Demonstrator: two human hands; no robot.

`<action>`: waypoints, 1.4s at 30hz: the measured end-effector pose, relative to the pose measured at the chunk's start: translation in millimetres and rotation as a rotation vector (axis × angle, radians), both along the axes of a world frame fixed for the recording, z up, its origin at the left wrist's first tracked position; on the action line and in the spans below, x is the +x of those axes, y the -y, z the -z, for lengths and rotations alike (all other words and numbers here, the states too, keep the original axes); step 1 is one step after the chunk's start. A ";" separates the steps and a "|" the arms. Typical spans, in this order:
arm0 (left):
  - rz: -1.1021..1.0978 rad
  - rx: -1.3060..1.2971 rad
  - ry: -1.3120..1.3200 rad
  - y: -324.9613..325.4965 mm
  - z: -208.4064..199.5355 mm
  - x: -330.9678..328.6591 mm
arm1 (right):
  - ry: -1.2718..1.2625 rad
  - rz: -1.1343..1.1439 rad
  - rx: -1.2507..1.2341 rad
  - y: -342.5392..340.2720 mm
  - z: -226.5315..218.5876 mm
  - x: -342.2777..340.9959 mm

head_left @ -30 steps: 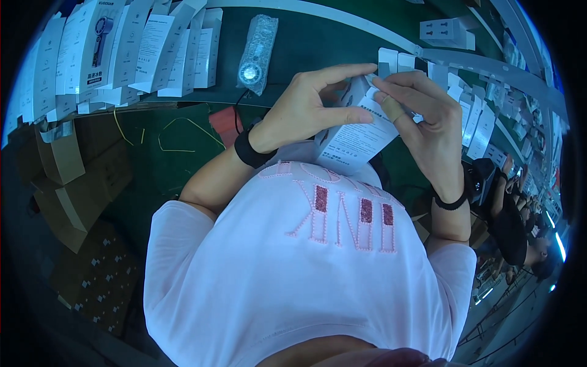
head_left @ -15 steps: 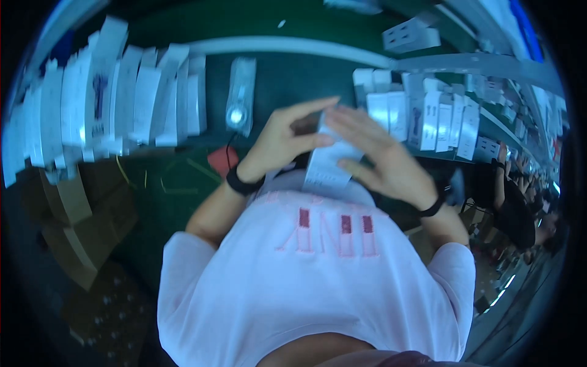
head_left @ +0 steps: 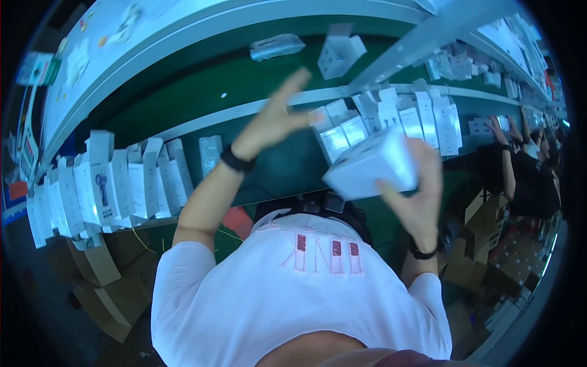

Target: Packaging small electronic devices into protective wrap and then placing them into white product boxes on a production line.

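A white cardboard box (head_left: 370, 166) is gripped at its right side by my right hand (head_left: 422, 189), with the thumb along its near edge. The box is tilted, held in front of a row of white boxes (head_left: 411, 122) on the bench. My left hand (head_left: 275, 122) is off the box, raised over the green bench with its fingers stretched apart and blurred. Its fingertips are near the left end of that row, and I see nothing in the hand.
A second row of upright white boxes (head_left: 104, 186) stands at the left, beside a clear-wrapped item (head_left: 211, 153). Beyond the bench rail (head_left: 202, 122) lie an open white carton (head_left: 340, 56) and a plastic-wrapped packet (head_left: 277, 46). A co-worker (head_left: 532, 183) works at the far right.
My left hand has let go of the box and moved away, opening out. My right hand has carried the box to the right. The view has shifted, showing more of the bench's far side.
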State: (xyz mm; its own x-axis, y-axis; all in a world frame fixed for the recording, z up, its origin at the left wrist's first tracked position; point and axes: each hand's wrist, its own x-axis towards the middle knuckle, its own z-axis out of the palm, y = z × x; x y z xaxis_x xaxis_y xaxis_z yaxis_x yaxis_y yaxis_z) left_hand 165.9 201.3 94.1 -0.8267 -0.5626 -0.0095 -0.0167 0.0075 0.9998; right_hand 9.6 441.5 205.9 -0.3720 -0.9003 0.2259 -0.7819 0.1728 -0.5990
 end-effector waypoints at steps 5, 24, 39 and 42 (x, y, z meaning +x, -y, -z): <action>-0.200 -0.206 0.325 62.1 100.9 -134.8 | -0.585 0.800 -0.153 -66.0 -23.9 -133.7; -0.430 0.726 0.509 -65.7 126.4 15.3 | -0.321 1.025 0.480 -87.7 201.3 -493.0; -0.324 0.666 0.396 -94.0 80.4 -12.5 | -0.607 0.220 0.163 177.9 297.4 -507.8; -0.307 0.663 0.316 -116.7 91.0 -60.8 | -0.960 0.305 -0.110 189.5 300.0 -516.0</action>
